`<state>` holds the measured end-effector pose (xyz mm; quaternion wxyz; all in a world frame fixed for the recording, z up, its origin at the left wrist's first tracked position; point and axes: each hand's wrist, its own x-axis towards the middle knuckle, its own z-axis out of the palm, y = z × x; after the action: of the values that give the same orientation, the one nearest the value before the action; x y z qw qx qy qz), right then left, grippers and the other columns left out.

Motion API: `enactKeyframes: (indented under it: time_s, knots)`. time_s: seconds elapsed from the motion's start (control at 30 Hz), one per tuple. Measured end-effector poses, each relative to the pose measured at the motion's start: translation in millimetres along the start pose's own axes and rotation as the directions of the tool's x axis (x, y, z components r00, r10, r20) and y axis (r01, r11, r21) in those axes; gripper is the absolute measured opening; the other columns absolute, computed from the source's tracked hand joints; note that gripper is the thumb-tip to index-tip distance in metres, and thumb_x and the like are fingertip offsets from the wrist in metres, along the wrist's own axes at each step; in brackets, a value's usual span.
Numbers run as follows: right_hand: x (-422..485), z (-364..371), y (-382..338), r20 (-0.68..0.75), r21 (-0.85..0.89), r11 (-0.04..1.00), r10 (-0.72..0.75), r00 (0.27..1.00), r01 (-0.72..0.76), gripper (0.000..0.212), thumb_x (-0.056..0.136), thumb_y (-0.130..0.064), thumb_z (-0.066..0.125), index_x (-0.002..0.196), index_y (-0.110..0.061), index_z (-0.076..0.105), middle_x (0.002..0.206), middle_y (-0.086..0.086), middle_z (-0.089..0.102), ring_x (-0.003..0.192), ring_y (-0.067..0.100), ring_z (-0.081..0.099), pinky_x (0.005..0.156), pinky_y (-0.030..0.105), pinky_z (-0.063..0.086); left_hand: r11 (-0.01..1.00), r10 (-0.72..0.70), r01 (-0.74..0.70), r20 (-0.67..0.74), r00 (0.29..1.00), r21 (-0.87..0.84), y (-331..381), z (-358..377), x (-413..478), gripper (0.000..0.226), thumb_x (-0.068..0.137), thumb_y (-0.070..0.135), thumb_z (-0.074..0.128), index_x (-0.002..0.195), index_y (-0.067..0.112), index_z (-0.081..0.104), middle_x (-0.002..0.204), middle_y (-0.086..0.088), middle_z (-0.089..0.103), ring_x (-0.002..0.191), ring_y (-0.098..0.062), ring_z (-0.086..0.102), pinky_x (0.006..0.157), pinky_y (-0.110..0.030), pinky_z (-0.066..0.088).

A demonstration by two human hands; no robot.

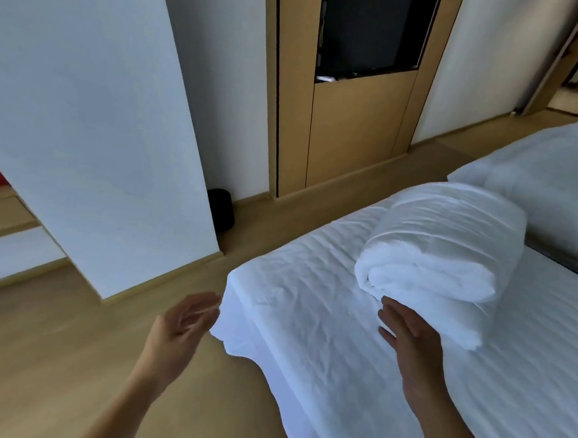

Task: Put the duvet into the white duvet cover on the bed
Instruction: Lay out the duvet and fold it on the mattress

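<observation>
my right grip [406, 331] is hovering open over the bed [310, 288], fingers straight and holding nothing. its fingertips are right at the near end of the rolled white duvet [448, 242], which is lying just ahead of it on the striped white bedding. my left grip [186, 327] is hanging open and empty, blurred, over the wooden floor [53, 340] just beside the bed's corner.

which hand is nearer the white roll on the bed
Right. The right hand is at the near end of the roll, about touching it; the left hand is over the floor off the bed corner.
</observation>
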<state>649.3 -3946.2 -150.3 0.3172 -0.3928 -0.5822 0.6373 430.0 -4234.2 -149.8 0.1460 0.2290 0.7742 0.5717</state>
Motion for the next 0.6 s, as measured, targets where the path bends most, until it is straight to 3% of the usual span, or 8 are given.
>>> enactKeyframes:
  time_s: [0.13,0.23,0.33,0.4,0.5,0.6]
  knots:
    - [68,103,-17,0.081,-0.058,0.998,-0.033,0.996,0.038,0.022,0.100,-0.029,0.060,0.119,-0.026,0.072,0.124,-0.009,0.069,0.112,0.010,0.066,0.104,0.046,0.051,0.997,-0.044,0.036,-0.099,0.994,-0.073,-5,-46,79,0.020,0.094,0.023,0.071,0.110,0.035,0.072,0.118,0.010,0.073,0.106,-0.015,0.072,0.095,-0.051,0.054]
    - [113,172,-28,0.137,-0.134,0.984,-0.099,0.986,0.117,0.033,0.102,-0.036,0.054,0.130,-0.023,0.067,0.126,-0.016,0.066,0.116,0.005,0.063,0.107,0.041,0.049,0.991,-0.046,0.023,-0.173,0.984,-0.131,-11,-80,140,0.027,0.089,0.032,0.069,0.114,0.023,0.071,0.116,0.004,0.075,0.104,-0.020,0.072,0.094,-0.051,0.054]
    - [161,234,-30,0.135,-0.184,0.966,-0.161,0.978,0.184,0.033,0.101,-0.040,0.053,0.130,-0.030,0.064,0.128,-0.022,0.062,0.121,0.005,0.060,0.104,0.029,0.048,0.985,-0.030,-0.002,-0.176,0.984,-0.175,-25,-111,217,0.033,0.090,0.030,0.062,0.118,0.015,0.069,0.116,-0.001,0.075,0.104,-0.024,0.073,0.094,-0.050,0.054]
    - [194,272,-32,0.083,-0.170,0.967,-0.179,0.980,0.191,0.030,0.099,-0.044,0.053,0.125,-0.036,0.065,0.125,-0.026,0.062,0.121,0.005,0.061,0.101,0.025,0.047,0.983,-0.016,-0.015,-0.161,0.987,-0.184,-35,-128,277,0.032,0.093,0.029,0.059,0.118,0.013,0.069,0.115,-0.002,0.075,0.104,-0.026,0.073,0.093,-0.049,0.055]
    - [240,327,-34,-0.030,-0.126,0.970,-0.213,0.977,0.208,0.045,0.095,-0.051,0.049,0.128,-0.025,0.067,0.128,-0.016,0.066,0.121,0.005,0.061,0.107,0.039,0.049,0.977,0.005,-0.031,-0.125,0.992,-0.212,-45,-154,372,0.028,0.098,0.029,0.055,0.117,0.014,0.069,0.114,-0.001,0.075,0.105,-0.025,0.073,0.091,-0.048,0.057]
    - [273,373,-42,-0.146,-0.045,0.986,-0.164,0.976,0.159,0.030,0.100,-0.039,0.052,0.122,-0.027,0.069,0.124,-0.014,0.069,0.116,0.006,0.064,0.104,0.043,0.051,0.976,0.009,-0.018,-0.042,0.999,-0.215,-48,-176,460,0.027,0.100,0.032,0.053,0.116,0.019,0.071,0.116,0.001,0.075,0.105,-0.022,0.073,0.094,-0.048,0.052]
